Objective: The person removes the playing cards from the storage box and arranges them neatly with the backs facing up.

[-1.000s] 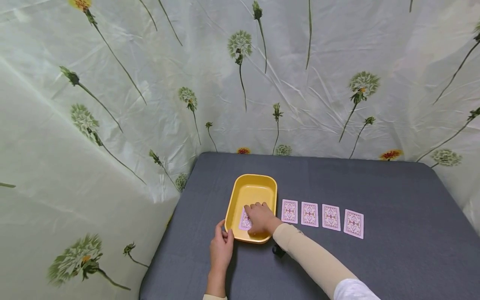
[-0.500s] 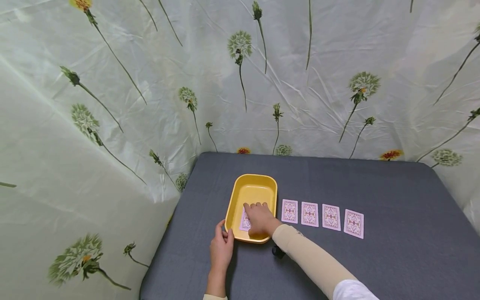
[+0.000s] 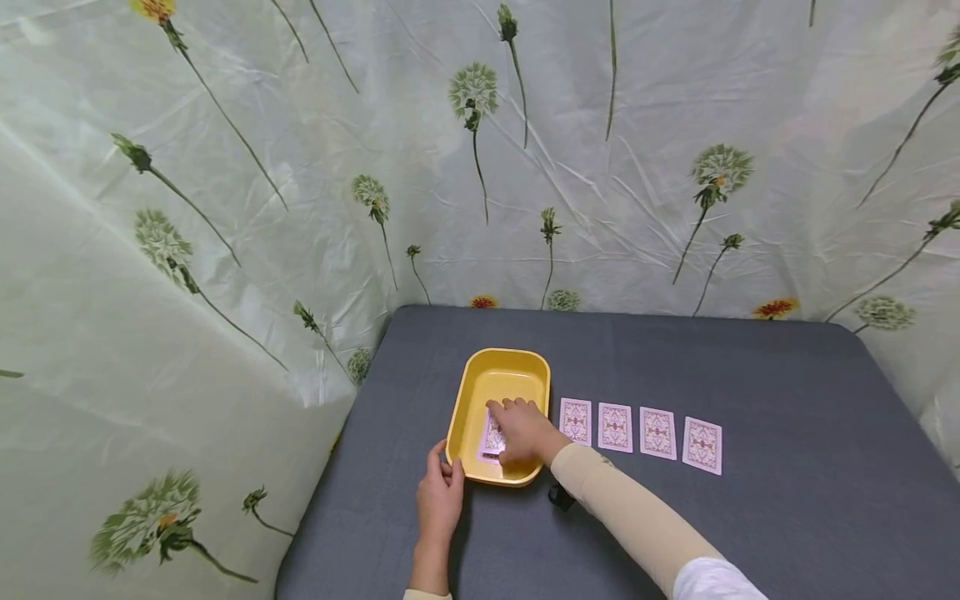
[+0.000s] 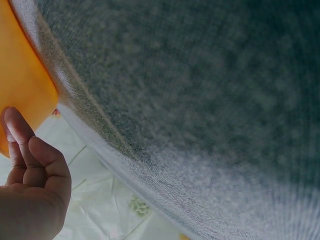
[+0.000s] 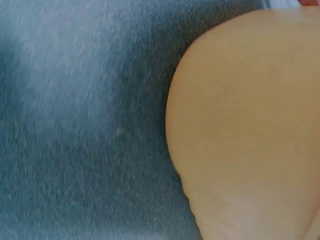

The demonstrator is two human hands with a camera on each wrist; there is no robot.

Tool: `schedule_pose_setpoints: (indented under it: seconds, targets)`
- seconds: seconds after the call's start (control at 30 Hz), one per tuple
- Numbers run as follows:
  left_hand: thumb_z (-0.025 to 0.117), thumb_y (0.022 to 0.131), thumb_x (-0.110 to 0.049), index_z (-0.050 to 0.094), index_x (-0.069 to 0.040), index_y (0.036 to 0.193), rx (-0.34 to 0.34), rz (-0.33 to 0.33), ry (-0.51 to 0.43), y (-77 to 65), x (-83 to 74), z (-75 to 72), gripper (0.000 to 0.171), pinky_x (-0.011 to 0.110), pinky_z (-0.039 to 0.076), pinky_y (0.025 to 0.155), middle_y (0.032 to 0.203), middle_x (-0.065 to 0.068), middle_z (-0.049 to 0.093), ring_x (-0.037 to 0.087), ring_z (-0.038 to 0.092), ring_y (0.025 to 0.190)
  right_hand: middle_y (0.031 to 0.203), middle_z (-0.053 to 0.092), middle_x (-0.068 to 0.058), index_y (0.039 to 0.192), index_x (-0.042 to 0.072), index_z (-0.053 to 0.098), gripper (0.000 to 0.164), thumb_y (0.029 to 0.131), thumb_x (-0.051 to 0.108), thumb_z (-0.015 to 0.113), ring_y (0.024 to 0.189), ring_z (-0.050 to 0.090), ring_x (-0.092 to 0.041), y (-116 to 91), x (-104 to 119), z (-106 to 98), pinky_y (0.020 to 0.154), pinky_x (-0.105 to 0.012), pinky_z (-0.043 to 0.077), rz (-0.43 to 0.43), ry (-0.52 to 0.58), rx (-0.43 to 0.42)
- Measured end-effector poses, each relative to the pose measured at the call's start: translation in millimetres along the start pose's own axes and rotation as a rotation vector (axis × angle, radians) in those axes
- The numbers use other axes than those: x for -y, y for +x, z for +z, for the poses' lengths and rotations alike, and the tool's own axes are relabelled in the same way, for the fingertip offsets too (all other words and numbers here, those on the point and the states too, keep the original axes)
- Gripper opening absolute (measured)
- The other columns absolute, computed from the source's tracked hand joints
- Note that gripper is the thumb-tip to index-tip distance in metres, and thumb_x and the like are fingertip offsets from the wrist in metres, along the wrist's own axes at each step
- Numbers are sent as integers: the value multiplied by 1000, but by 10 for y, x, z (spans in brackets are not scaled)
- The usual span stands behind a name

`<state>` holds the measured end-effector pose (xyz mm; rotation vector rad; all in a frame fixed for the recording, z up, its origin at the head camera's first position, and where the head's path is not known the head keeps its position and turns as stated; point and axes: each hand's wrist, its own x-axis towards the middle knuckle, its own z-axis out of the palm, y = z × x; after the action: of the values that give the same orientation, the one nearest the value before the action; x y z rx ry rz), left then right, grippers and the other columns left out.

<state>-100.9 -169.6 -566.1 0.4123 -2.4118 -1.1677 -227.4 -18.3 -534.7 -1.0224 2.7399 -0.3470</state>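
Note:
A yellow tray (image 3: 510,365) stands on the dark grey table. My left hand (image 3: 440,500) grips its near left corner, thumb at the rim and fingers along the outer side. In the left wrist view the left hand (image 4: 37,175) shows with fingertips against the orange-looking tray wall (image 4: 25,75). Inside the tray, my right hand (image 3: 525,431) reaches over a pink patterned playing card (image 3: 491,437), fingers at its far edge and thumb at its near edge. The hand covers the card's right part. A dark strip shows along the card's near edge.
Several face-down playing cards (image 3: 615,427) lie in a row to the right of the tray. A small black object (image 3: 560,497) sits under the right forearm. Flower-printed cloth (image 3: 420,167) hangs behind and left of the table (image 3: 750,533).
The card under the right hand has shifted slightly, and a dark strip now shows at its near edge. The left hand keeps its hold on the tray. The head view has moved slightly.

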Motion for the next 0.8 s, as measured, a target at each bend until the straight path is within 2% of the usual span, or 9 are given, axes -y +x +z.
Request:
schedule_pose_setpoints:
  seconds: [0.3, 0.53, 0.8]
  targets:
    - [63, 92, -8, 56, 0, 125, 5, 1, -5, -13, -9, -4, 35, 29, 38, 53, 67, -6, 49, 5, 44, 55, 128, 59, -12, 143, 9, 41, 95, 67, 44, 85, 117, 51, -31, -35, -86, -105, 102, -47, 35, -14, -22, -10]
    - [63, 92, -8, 56, 1, 125, 3, 1, 3, -5, -37, -5, 35, 29, 38, 53, 67, -5, 50, 6, 44, 56, 117, 65, -5, 130, 13, 56, 80, 67, 55, 79, 105, 56, -27, -95, -195, -258, 93, -49, 37, -89, -147, -97]
    - [63, 91, -8, 56, 1, 125, -9, 13, 14, -7, -26, -2, 35, 29, 37, 53, 66, -6, 48, 6, 43, 55, 113, 65, -3, 125, 14, 60, 71, 66, 46, 81, 102, 56, -25, -191, -321, -436, 91, -48, 36, -79, -127, -110]
